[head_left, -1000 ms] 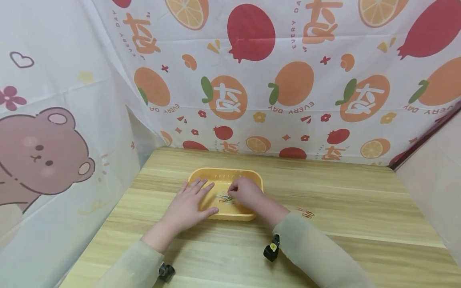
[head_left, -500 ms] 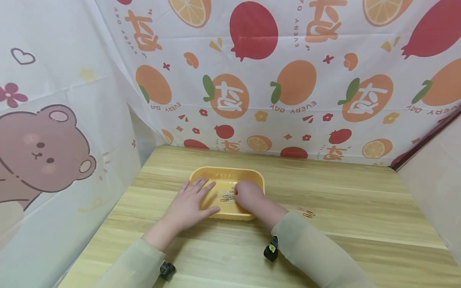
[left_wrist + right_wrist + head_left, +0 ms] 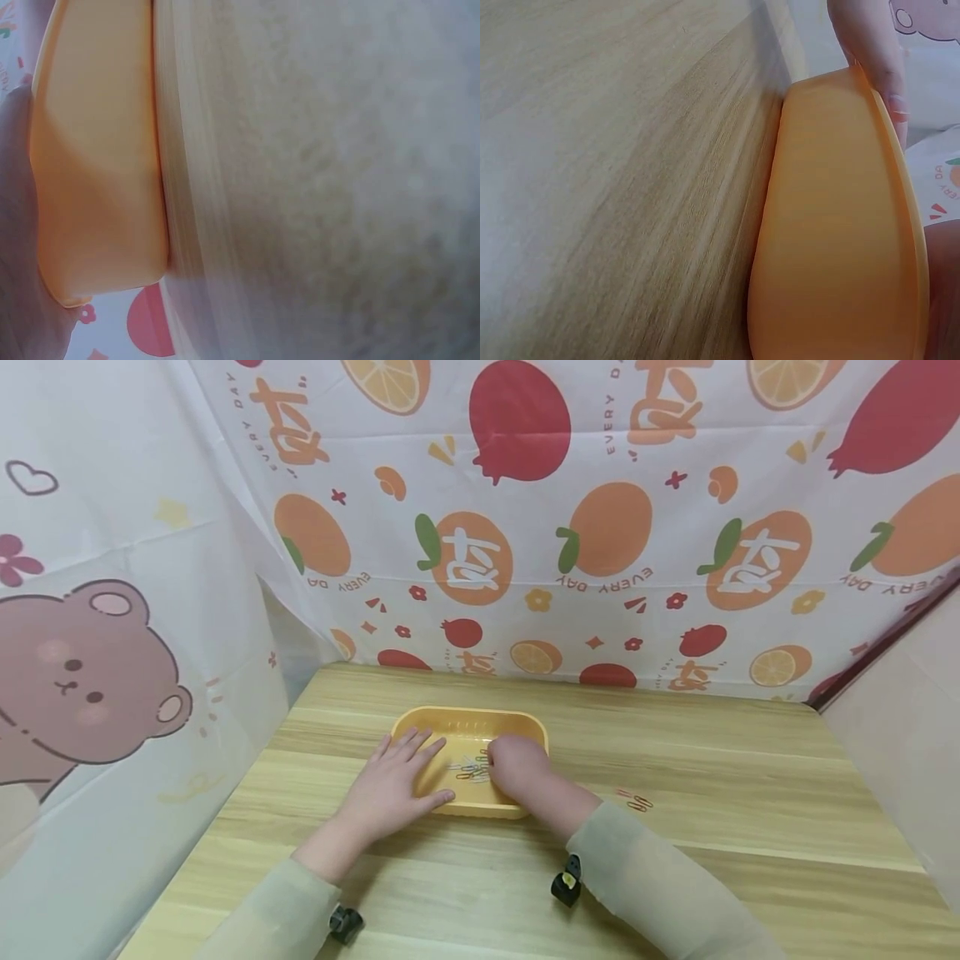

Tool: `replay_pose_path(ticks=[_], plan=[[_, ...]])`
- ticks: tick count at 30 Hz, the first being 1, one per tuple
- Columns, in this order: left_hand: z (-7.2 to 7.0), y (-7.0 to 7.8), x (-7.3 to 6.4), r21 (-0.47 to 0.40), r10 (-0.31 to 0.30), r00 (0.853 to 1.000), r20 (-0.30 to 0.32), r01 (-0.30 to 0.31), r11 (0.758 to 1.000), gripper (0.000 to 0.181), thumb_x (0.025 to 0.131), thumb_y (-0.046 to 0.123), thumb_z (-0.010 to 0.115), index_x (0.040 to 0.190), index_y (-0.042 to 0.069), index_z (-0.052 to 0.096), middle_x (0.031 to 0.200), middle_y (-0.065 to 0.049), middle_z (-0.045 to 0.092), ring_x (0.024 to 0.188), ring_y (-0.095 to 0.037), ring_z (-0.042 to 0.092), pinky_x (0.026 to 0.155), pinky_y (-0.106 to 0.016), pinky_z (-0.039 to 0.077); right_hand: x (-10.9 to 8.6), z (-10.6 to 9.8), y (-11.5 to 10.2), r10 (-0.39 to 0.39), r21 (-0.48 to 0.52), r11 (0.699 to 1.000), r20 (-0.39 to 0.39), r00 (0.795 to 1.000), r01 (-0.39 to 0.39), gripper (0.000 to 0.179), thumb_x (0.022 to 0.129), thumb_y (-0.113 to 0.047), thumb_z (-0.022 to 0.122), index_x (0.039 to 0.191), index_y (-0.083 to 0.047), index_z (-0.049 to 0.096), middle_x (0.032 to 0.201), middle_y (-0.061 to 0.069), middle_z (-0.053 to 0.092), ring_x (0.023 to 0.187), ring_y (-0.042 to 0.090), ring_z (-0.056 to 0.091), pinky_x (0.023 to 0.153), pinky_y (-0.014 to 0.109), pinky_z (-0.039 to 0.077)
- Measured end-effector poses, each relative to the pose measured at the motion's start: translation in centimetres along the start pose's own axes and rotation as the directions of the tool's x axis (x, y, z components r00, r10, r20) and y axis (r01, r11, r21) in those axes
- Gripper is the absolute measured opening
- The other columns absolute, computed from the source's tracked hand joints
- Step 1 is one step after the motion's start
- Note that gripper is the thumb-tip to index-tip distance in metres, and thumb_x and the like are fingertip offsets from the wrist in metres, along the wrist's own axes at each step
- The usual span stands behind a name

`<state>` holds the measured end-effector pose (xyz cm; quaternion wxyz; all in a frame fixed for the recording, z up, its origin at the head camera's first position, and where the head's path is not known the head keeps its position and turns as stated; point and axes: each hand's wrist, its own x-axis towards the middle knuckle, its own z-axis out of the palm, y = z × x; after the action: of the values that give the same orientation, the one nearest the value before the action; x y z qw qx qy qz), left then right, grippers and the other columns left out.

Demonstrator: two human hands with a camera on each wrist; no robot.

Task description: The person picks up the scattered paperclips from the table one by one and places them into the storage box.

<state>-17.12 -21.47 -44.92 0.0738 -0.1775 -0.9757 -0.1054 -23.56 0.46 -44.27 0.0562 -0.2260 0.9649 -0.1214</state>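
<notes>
A yellow plastic tray (image 3: 480, 712) stands on the wooden table with several coloured paper clips (image 3: 471, 768) on its floor. My left hand (image 3: 393, 785) rests over the tray's left end, fingers spread, thumb along the near rim. Inside the right half, my right hand (image 3: 519, 767) reaches down with curled fingers beside the clips. Its fingertips are hidden, so whether it pinches a clip cannot be seen. Both wrist views show mainly the tray's outer wall (image 3: 97, 172), and the right wrist view also has part of my left hand (image 3: 870, 45).
Several red paper clips (image 3: 639, 803) lie on the table to the right of the tray. Fruit-print cloth (image 3: 540, 543) hangs behind the table, and a bear-print cloth (image 3: 90, 677) hangs at the left. Wood-grain tabletop (image 3: 735, 777) extends right of the tray.
My right hand has turned inside the tray and shifted slightly right, its fingertips going from visible to hidden. The clips in the tray have shifted a little. My left hand stays in place.
</notes>
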Motion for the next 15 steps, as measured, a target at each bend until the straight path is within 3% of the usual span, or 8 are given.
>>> replay_pose_path(ticks=[4, 7, 11, 15], plan=[[-0.08, -0.09, -0.01, 0.003, 0.002, 1.000, -0.002, -0.002, 1.000, 0.084, 0.085, 0.070, 0.060, 0.150, 0.021, 0.045, 0.156, -0.010, 0.039, 0.148, -0.031, 0.026, 0.120, -0.056, 0.010, -0.07, -0.26, 0.04, -0.009, 0.003, 1.000, -0.018, 1.000, 0.009, 0.016, 0.085, -0.011, 0.065, 0.069, -0.016, 0.066, 0.069, -0.004, 0.061, 0.063, 0.016, 0.053, 0.060, 0.032, 0.047], [-0.17, -0.06, -0.02, 0.000, -0.002, 1.000, 0.003, 0.002, 1.000, 0.084, 0.085, 0.071, 0.059, 0.151, 0.021, 0.045, 0.156, -0.010, 0.039, 0.148, -0.031, 0.026, 0.121, -0.055, 0.009, -0.24, -0.35, 0.19, -0.009, 0.025, 1.000, -0.039, 0.999, 0.010, 0.008, 0.086, -0.015, 0.067, 0.085, -0.014, 0.075, 0.084, -0.003, 0.069, 0.076, 0.018, 0.063, 0.069, 0.034, 0.053], [-0.14, -0.04, -0.04, 0.007, -0.003, 1.000, 0.012, 0.003, 1.000, 0.085, 0.085, 0.072, 0.058, 0.151, 0.021, 0.044, 0.156, -0.010, 0.038, 0.148, -0.030, 0.025, 0.121, -0.055, 0.009, -0.58, -0.54, 0.37, -0.010, 0.071, 0.997, -0.078, 0.997, 0.016, 0.016, 0.088, -0.019, 0.070, 0.101, -0.014, 0.078, 0.101, 0.002, 0.071, 0.096, 0.023, 0.066, 0.084, 0.040, 0.054], [-0.03, -0.07, -0.05, 0.009, -0.002, 1.000, 0.013, 0.002, 1.000, 0.085, 0.084, 0.071, 0.059, 0.151, 0.021, 0.044, 0.157, -0.010, 0.038, 0.148, -0.031, 0.025, 0.121, -0.056, 0.009, -0.90, -1.00, 0.39, 0.003, 0.117, 0.993, -0.114, 0.993, 0.010, 0.019, 0.091, -0.026, 0.072, 0.106, -0.016, 0.077, 0.101, 0.002, 0.069, 0.095, 0.021, 0.064, 0.082, 0.040, 0.054]])
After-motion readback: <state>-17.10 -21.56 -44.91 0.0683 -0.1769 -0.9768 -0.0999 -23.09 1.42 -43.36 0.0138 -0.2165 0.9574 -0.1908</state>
